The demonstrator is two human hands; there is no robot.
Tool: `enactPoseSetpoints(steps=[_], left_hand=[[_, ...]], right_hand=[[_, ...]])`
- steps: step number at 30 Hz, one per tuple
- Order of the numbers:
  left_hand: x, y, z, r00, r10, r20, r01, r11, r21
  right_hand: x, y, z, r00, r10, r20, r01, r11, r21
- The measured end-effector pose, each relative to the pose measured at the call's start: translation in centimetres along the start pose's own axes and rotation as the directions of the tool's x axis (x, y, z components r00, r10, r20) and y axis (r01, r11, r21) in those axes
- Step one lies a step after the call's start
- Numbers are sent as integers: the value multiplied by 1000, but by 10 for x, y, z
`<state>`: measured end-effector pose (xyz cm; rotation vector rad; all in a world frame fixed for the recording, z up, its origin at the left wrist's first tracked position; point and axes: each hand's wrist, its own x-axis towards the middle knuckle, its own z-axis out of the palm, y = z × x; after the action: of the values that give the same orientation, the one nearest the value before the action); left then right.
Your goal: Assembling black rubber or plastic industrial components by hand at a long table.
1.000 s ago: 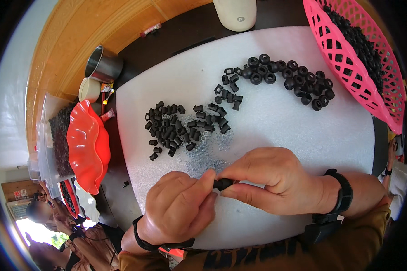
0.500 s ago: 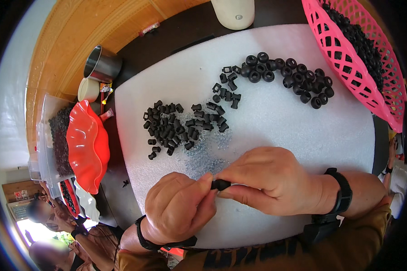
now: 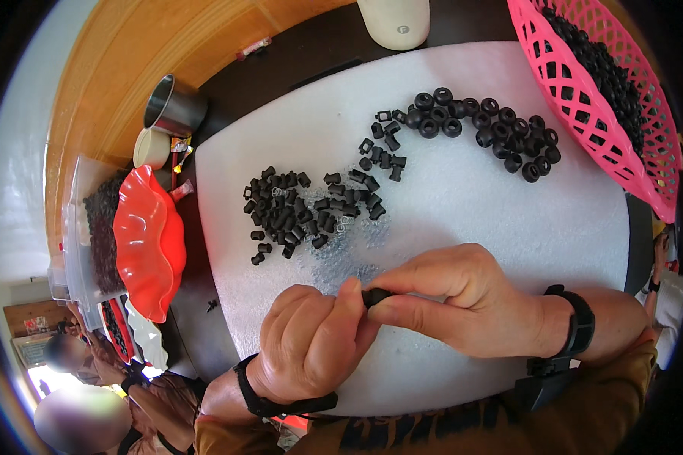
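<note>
My left hand point(image 3: 311, 341) and my right hand point(image 3: 455, 303) meet above the near middle of a white foam sheet point(image 3: 463, 212). Between their fingertips is a small black cord lock point(image 3: 375, 296), pinched from both sides; the fingers cover part of it. Just beyond my hands lies a patch of tiny clear-looking metal springs point(image 3: 334, 258). Past these, at the left, is a heap of black cord-lock plungers point(image 3: 281, 208), some with square holes. A second small group of plungers point(image 3: 383, 155) sits farther back. Round black cord-lock shells point(image 3: 508, 136) with open tops spread toward the right.
A pink lattice basket point(image 3: 584, 114) full of black parts stands at the far right. Along the left are a red wavy-edged bowl point(image 3: 148, 243), a clear bin point(image 3: 76, 220) and a metal cup point(image 3: 182, 106). A white container point(image 3: 395, 23) is at the back. Another person point(image 3: 159, 409) sits at lower left.
My left hand has shifted a little to the right and its thumb stands more upright. The cord lock has moved slightly right and up, still pinched between both hands.
</note>
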<state>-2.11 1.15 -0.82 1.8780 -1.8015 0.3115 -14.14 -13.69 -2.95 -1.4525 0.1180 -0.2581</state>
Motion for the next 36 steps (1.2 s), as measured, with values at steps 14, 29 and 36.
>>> enactPoseSetpoints(steps=[14,29,36], left_hand=[[4,0,3,999,28,23,-29,997,66],[13,-6,3,998,44,-33,-44,999,14],[27,1,-14,974,11,225,-38,992,118]], right_hand=[[0,-7,-4,990,111,87,-112,994,0],[3,-8,-7,992,24,126,-40,992,121],[3,-10,-6,989,33,143,-64,973,222]])
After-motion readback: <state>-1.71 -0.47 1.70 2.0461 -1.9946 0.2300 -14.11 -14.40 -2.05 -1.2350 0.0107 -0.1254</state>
